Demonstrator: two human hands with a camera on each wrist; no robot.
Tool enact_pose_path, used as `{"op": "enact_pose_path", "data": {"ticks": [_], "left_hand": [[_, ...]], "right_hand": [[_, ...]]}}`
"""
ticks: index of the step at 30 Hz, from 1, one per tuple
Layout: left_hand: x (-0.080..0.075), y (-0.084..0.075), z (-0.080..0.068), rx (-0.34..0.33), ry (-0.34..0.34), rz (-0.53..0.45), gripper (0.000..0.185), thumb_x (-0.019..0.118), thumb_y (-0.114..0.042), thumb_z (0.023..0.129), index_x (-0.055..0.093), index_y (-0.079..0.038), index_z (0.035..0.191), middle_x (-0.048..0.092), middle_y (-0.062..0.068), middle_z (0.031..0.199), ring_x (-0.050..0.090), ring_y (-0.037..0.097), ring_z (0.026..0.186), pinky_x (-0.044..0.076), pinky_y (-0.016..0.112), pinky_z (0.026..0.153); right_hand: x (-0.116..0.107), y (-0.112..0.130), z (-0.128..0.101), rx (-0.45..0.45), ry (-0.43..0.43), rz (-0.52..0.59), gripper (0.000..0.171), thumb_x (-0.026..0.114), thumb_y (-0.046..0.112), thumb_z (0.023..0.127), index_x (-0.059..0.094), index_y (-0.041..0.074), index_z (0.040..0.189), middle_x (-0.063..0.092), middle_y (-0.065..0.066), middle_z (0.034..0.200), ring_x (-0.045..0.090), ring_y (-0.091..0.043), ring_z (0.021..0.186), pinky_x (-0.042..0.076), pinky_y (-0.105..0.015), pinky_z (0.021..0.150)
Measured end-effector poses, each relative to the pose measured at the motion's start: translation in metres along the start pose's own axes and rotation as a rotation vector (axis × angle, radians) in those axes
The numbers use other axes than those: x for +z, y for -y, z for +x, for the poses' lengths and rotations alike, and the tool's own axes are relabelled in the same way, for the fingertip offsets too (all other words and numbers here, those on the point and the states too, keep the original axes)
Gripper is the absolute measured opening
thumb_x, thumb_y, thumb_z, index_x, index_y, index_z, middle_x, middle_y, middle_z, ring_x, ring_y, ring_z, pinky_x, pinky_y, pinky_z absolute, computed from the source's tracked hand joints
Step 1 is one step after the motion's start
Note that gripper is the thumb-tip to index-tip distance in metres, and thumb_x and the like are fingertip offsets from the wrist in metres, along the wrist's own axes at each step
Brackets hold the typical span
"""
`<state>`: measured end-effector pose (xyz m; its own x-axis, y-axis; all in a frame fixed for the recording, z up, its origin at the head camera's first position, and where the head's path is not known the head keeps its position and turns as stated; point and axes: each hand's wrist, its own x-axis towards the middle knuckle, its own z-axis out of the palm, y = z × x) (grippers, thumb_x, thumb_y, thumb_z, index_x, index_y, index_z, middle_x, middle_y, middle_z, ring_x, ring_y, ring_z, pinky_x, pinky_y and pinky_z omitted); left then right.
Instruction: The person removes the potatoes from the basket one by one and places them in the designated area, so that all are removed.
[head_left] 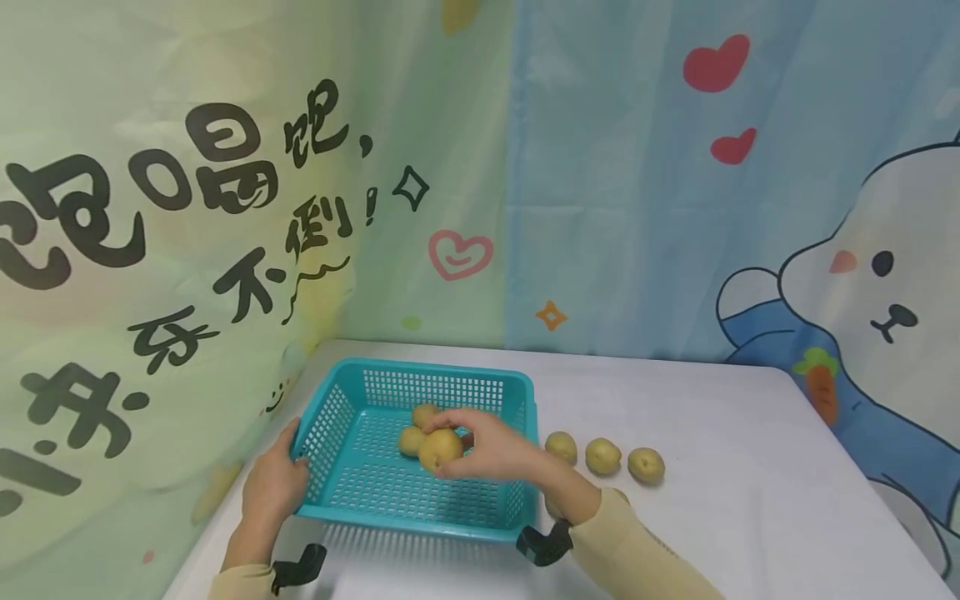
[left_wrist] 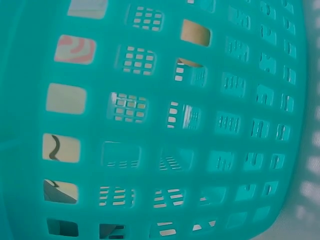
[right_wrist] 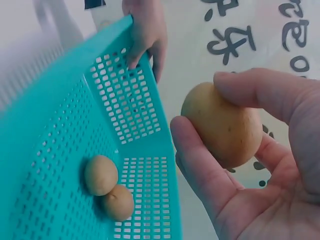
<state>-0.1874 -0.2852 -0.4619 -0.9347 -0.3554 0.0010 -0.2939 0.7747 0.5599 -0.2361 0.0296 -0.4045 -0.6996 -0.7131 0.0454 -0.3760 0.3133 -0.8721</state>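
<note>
Over the basket's middle, the right hand (head_left: 491, 450) pinches a smooth, oval tan potato (head_left: 440, 449), its long axis roughly level. Two more potatoes (right_wrist: 109, 189) lie below on the perforated turquoise plastic basket (head_left: 375, 503), whose left wall the left hand (head_left: 273, 487) grips.

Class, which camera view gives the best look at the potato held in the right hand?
The right wrist view: the potato fills the frame, pinched between thumb and fingers of the right hand. The head view shows it small over the teal basket; the left wrist view shows only basket mesh.
</note>
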Motion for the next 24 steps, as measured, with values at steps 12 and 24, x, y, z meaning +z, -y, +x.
{"op": "enact_pose_path", "data": {"ticks": [12,24], "left_hand": [[0.001,0.001,-0.001,0.006,0.016,0.017,0.062,0.048,-0.006,0.095,0.026,-0.002,0.153,0.048,0.04,0.13,0.055,0.031,0.071,0.037,0.033,0.051],[0.001,-0.001,0.0,0.004,0.011,0.024,0.062,0.048,-0.007,0.095,0.026,-0.003,0.153,0.049,0.04,0.13,0.055,0.032,0.073,0.037,0.033,0.053]], "right_hand": [[-0.013,-0.025,-0.061,0.116,-0.16,0.163,0.045,0.074,0.016,0.086,0.06,0.023,0.128,0.052,-0.004,0.139,0.057,-0.029,0.112,0.051,-0.039,0.084],[-0.024,-0.056,-0.114,0.184,-0.391,0.22,0.06,0.08,0.01,0.079,0.057,0.014,0.134,0.047,-0.011,0.144,0.046,-0.039,0.127,0.05,-0.035,0.09]]}}
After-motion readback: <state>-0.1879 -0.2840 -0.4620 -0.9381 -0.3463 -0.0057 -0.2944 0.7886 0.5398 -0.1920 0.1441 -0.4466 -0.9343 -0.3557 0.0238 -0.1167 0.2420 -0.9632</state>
